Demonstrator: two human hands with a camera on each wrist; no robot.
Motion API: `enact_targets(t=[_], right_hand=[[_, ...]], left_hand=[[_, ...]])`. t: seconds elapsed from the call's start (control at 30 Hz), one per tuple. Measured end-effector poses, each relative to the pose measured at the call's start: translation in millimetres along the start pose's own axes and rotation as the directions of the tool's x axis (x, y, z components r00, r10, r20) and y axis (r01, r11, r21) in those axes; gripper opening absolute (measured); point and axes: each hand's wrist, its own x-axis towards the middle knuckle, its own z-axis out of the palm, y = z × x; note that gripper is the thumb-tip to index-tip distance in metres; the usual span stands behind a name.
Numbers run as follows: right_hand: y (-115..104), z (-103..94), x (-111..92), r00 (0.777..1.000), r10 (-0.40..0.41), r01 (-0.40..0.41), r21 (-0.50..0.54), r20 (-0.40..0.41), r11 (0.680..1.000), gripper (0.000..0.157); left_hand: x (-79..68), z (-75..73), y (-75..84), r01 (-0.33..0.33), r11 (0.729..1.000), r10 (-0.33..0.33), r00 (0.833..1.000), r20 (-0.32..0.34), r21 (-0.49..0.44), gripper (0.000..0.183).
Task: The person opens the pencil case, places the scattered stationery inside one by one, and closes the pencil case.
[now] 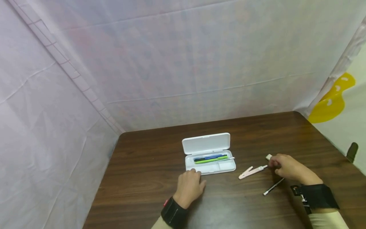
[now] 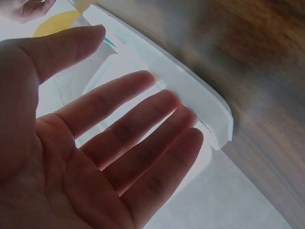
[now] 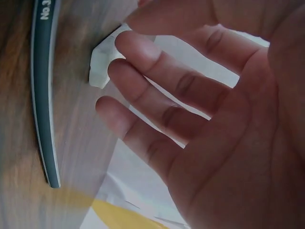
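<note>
An open white pencil case [image 1: 190, 163] lies on the table with its lid raised at the back. Inside are several pens and pencils, including a bright green one [image 1: 211, 159]. My left hand [image 1: 189, 187] rests its fingertips at the case's front edge, fingers straight in the left wrist view. My right hand [image 1: 290, 167] reaches over the table with loosely bent fingers beside a white eraser [image 1: 268, 157]. In the right wrist view the eraser [image 3: 99, 67] shows just past the fingertips. A pale pink compass [image 1: 251, 172] lies left of this hand, and a dark pencil [image 1: 273, 187] lies below it.
The brown wooden table [image 1: 148, 178] meets a pale cloth wall [image 1: 183, 63] at the back. Another cloth with a yellow shape [image 1: 328, 108] hangs to the right.
</note>
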Motion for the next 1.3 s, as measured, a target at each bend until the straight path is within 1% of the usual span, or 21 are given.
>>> enact_targets(t=[0.1, 0.2, 0.5, 0.77, 0.83, 1.07, 1.3], right_hand=[[1, -0.7, -3, 0.999, 0.025, -0.027, 0.032, 0.047, 0.999, 0.023], [3, -0.1, -9, 0.997, 0.027, -0.03, 0.042, 0.075, 0.999, 0.023], [13, 1.9, -19, 0.999, -0.003, 0.002, 0.02, 0.049, 1.0, 0.03], [12, 1.7, -21, 0.996, 0.009, -0.015, 0.06, 0.092, 0.998, 0.027], [12, 1.9, -21, 0.994, 0.02, -0.026, 0.057, 0.103, 0.998, 0.026], [7, 3.0, -21, 0.984, 0.102, -0.114, 0.076, 0.149, 0.991, 0.026], [6, 4.6, -21, 0.98, 0.119, -0.129, 0.056, 0.159, 0.99, 0.027]], left_hand=[[0.4, -0.9, 0.4, 0.003, 1.0, -0.003, 1.0, 0.009, 0.003, 0.032], [0.5, -2.0, 0.5, 0.004, 1.0, -0.004, 1.0, 0.015, 0.004, 0.032], [1.1, -2.4, -1.1, 0.006, 1.0, -0.006, 1.0, -0.006, -0.003, 0.031], [1.6, -0.9, -0.4, 0.001, 1.0, -0.001, 1.0, 0.009, -0.008, 0.031], [1.4, -0.4, -0.2, 0.0, 1.0, 0.0, 1.0, 0.009, -0.009, 0.031], [1.5, -0.1, -0.3, -0.002, 1.0, 0.002, 1.0, 0.007, -0.007, 0.031], [1.6, 0.1, -0.7, -0.002, 1.0, 0.002, 1.0, 0.013, -0.008, 0.032]])
